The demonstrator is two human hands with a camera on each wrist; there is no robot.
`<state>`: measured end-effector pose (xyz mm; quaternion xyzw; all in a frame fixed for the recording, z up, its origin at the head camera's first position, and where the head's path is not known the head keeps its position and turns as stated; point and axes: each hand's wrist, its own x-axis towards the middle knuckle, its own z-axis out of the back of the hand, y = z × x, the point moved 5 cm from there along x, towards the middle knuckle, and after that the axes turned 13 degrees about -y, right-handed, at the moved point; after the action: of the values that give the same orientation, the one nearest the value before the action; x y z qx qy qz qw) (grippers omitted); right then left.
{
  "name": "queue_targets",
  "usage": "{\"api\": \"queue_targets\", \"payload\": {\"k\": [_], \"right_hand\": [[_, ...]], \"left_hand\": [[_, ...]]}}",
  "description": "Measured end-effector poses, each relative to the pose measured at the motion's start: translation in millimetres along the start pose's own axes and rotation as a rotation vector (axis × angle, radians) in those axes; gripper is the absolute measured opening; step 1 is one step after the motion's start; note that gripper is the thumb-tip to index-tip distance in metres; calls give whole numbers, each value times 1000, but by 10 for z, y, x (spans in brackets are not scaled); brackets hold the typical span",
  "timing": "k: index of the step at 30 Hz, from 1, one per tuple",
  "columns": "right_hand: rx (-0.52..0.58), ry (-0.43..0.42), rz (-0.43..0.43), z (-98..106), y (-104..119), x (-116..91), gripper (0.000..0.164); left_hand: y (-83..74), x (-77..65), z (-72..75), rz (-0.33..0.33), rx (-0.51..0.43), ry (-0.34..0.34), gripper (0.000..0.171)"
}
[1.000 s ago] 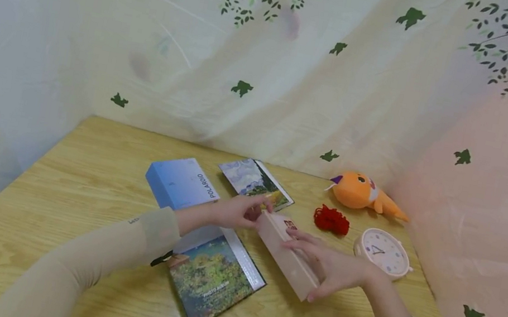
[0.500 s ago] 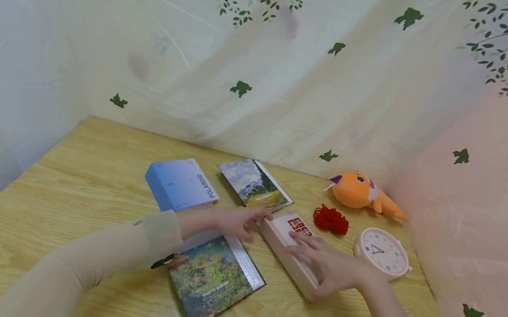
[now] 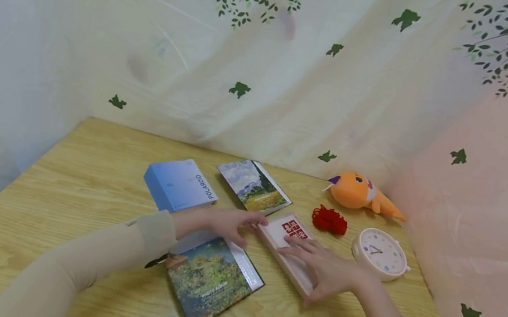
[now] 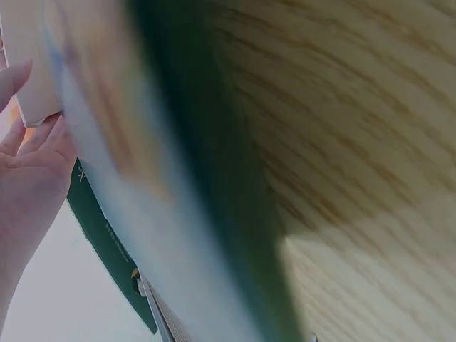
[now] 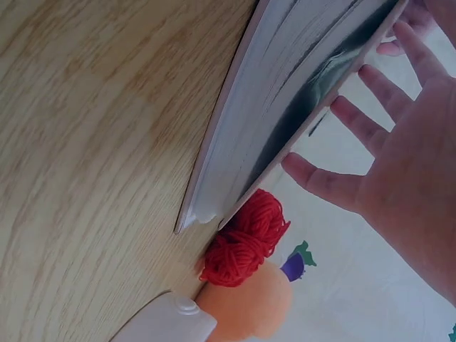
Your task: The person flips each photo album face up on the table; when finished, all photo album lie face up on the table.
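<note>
A thick pale book [image 3: 289, 261] with red square characters on its cover lies on the table in the head view. My left hand [image 3: 227, 224] reaches to its far left corner, fingertips touching there and thumb hanging apart. Spread across the cover are the fingers of my right hand [image 3: 323, 270], its thumb at the near end. In the right wrist view, the page edges of the book [image 5: 285, 92] show, and several right fingertips [image 5: 299, 167] rest on the upper cover edge. The left wrist view has the left hand [image 4: 32, 178] beside a pale corner of the book.
A photo album [image 3: 214, 282] lies near the left forearm, with a blue POLAROID box [image 3: 183, 185] behind. Another painted-cover album [image 3: 256, 187] lies farther back. Red yarn [image 3: 330, 220], an orange plush toy [image 3: 360, 191] and a round clock [image 3: 380, 254] stand right of the book.
The pale book has gone from tilted to lying flatter, its cover facing up more. My left hand has loosened from its corner and shifted slightly down. The right hand stays on the cover.
</note>
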<state>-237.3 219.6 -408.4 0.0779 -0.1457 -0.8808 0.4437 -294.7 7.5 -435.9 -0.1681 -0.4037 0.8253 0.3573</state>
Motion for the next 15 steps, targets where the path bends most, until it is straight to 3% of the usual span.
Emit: {"api": "queue_targets", "payload": {"k": [8,15], "right_hand": [[-5,46,-38,-69,41,37,98],[-66,38,-23,-47,24,109,99]], "left_hand": [[46,-106,-2,39,103,59,71],[-27,-266,129,31,175,-17,62]]}}
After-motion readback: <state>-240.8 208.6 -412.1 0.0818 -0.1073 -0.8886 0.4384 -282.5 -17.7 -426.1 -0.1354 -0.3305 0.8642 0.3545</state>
